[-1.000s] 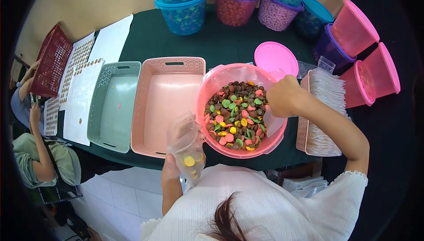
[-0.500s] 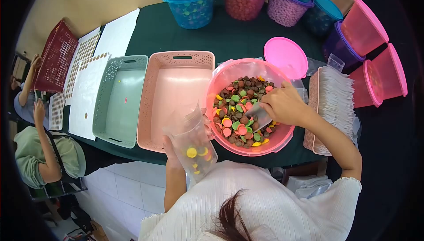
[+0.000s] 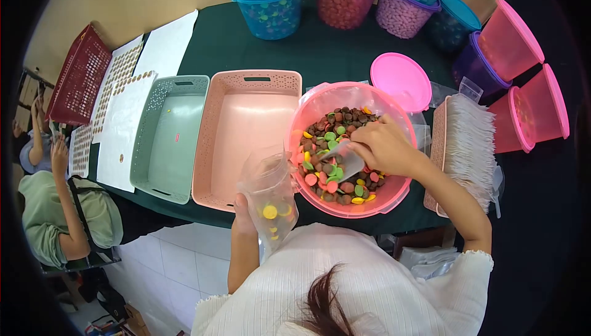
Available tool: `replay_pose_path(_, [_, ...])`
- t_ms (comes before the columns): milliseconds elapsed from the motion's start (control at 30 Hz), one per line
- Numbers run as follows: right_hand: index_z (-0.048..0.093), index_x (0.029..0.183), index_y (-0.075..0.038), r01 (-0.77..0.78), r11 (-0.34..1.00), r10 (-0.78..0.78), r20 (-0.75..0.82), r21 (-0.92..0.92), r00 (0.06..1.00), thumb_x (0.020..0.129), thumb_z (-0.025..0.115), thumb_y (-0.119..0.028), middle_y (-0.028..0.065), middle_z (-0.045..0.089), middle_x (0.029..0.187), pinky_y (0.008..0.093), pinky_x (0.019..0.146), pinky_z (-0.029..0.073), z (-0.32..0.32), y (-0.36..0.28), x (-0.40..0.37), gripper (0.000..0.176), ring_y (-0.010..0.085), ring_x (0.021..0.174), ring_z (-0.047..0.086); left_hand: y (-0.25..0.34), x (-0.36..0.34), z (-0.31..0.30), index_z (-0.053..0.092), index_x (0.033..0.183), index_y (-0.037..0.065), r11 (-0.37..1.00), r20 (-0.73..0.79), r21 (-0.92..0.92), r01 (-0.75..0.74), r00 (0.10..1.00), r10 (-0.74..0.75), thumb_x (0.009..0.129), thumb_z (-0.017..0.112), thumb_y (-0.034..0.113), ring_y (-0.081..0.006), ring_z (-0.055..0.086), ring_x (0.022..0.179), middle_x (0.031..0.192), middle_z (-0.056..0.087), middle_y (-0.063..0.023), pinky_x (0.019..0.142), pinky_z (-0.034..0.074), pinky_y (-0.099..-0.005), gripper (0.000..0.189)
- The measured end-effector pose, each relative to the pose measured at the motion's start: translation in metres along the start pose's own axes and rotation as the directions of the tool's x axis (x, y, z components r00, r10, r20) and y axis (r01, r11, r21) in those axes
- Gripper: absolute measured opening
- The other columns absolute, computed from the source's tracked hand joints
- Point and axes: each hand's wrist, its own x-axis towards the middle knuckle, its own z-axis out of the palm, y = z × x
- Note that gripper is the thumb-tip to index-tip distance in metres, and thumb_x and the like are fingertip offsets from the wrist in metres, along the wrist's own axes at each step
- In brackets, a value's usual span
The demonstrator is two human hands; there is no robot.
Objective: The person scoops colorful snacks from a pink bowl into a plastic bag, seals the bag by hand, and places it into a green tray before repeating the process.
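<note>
A round pink tub (image 3: 403, 197) holds loose brown, green, pink and yellow pieces (image 3: 335, 133). Inside it, my right hand (image 3: 378, 145) grips a clear scoop (image 3: 342, 160) whose blade is among the pieces. Left of the tub, my left hand (image 3: 244, 213) holds up a clear plastic bag (image 3: 269, 191) with a few yellow pieces low in it; the bag partly hides that hand's fingers.
Pink tray (image 3: 237, 139) and green tray (image 3: 166, 145) stand at left. A basket of white packets (image 3: 471, 145) is at right, a pink lid (image 3: 400, 82) behind the tub. Lidded tubs (image 3: 269, 16) line the back. Co-workers (image 3: 68, 213) are at far left.
My right hand and the scoop have moved left within the tub, and the scoop now lies deeper toward the middle of the pieces. The bag's top has shifted slightly right.
</note>
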Motion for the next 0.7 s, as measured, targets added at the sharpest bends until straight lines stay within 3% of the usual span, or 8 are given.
replay_pose_path(67, [0.058, 0.074, -0.007, 0.022, 0.999, -0.021, -0.031, 0.028, 0.999, 0.081, 0.048, -0.022, 0.0067, 0.055, 0.065, 0.0336, 0.068, 0.030, 0.003, 0.002, 0.004, 0.019, 0.0222, 0.067, 0.052, -0.007, -0.004, -0.012, 0.031, 0.120, -0.008, 0.999, -0.008, -0.004, 0.036, 0.999, -0.036, 0.058, 0.042, 0.079, -0.0186, 0.056, 0.078, 0.098, 0.052, -0.0137, 0.066, 0.048, -0.0267, 0.107])
replay_pose_path(133, [0.060, 0.073, -0.008, -0.070, 0.991, 0.052, 0.152, 0.111, 0.987, 0.081, 0.047, -0.023, 0.0074, 0.057, 0.065, 0.0381, 0.070, 0.032, 0.000, 0.009, 0.008, 0.021, 0.0257, 0.066, 0.054, -0.009, -0.007, -0.019, 0.031, 0.120, -0.008, 0.998, -0.018, -0.009, 0.067, 0.998, -0.067, 0.057, 0.043, 0.079, -0.0182, 0.056, 0.078, 0.098, 0.052, -0.0134, 0.066, 0.048, -0.0263, 0.108])
replay_pose_path(267, [0.060, 0.075, -0.010, -0.032, 0.983, 0.004, 0.153, 0.179, 0.988, 0.082, 0.046, -0.025, 0.0077, 0.056, 0.062, 0.0390, 0.071, 0.032, 0.006, 0.011, 0.008, 0.022, 0.0260, 0.063, 0.054, -0.002, -0.006, -0.009, 0.031, 0.121, -0.008, 0.992, 0.025, -0.070, 0.106, 0.994, -0.104, 0.056, 0.044, 0.079, -0.0176, 0.056, 0.078, 0.098, 0.052, -0.0125, 0.066, 0.048, -0.0255, 0.109])
replay_pose_path(467, [0.059, 0.076, -0.008, -0.034, 0.965, -0.039, 0.270, 0.259, 0.962, 0.084, 0.043, -0.026, 0.0083, 0.055, 0.060, 0.0421, 0.075, 0.031, -0.001, 0.014, 0.011, 0.026, 0.0269, 0.062, 0.053, 0.003, -0.005, -0.009, 0.031, 0.121, -0.009, 0.993, 0.037, 0.037, 0.111, 0.993, -0.112, 0.054, 0.045, 0.079, -0.0177, 0.055, 0.081, 0.099, 0.051, -0.0124, 0.066, 0.047, -0.0263, 0.112])
replay_pose_path(533, [0.058, 0.075, -0.005, -0.061, 0.916, -0.048, 0.260, 0.397, 0.964, 0.085, 0.042, -0.024, 0.0095, 0.051, 0.056, 0.0384, 0.070, 0.035, -0.010, 0.014, 0.011, 0.026, 0.0237, 0.059, 0.052, 0.008, -0.006, -0.006, 0.029, 0.123, 0.000, 0.998, 0.074, 0.051, 0.048, 0.996, -0.051, 0.057, 0.054, 0.073, -0.0175, 0.049, 0.092, 0.106, 0.046, -0.0097, 0.077, 0.043, -0.0313, 0.102])
replay_pose_path(600, [0.056, 0.075, -0.003, -0.059, 0.901, -0.054, 0.246, 0.431, 0.968, 0.085, 0.043, -0.023, 0.0096, 0.049, 0.054, 0.0357, 0.064, 0.036, -0.025, 0.013, 0.010, 0.026, 0.0216, 0.055, 0.049, 0.027, -0.004, 0.009, 0.032, 0.122, 0.000, 0.981, 0.074, 0.161, -0.109, 0.992, 0.098, 0.051, 0.070, 0.060, -0.0173, 0.044, 0.100, 0.109, 0.044, -0.0086, 0.085, 0.037, -0.0341, 0.100])
replay_pose_path(667, [0.055, 0.074, -0.001, -0.057, 0.886, -0.057, 0.231, 0.460, 0.971, 0.084, 0.044, -0.022, 0.0097, 0.047, 0.052, 0.0329, 0.057, 0.037, -0.047, 0.012, 0.007, 0.026, 0.0195, 0.052, 0.047, 0.041, -0.005, 0.020, 0.035, 0.119, 0.001, 0.805, 0.159, 0.477, -0.354, 0.935, 0.317, 0.045, 0.079, 0.044, -0.0206, 0.044, 0.100, 0.106, 0.046, -0.0096, 0.084, 0.036, -0.0366, 0.096])
replay_pose_path(700, [0.054, 0.072, 0.000, -0.069, 0.887, -0.015, 0.178, 0.457, 0.984, 0.084, 0.045, -0.020, 0.0098, 0.045, 0.051, 0.0318, 0.052, 0.036, -0.060, 0.010, 0.006, 0.025, 0.0181, 0.050, 0.045, 0.051, -0.004, 0.028, 0.035, 0.119, 0.001, 0.802, 0.161, 0.474, -0.364, 0.931, 0.327, 0.045, 0.079, 0.044, -0.0206, 0.044, 0.100, 0.106, 0.046, -0.0096, 0.084, 0.036, -0.0366, 0.096])
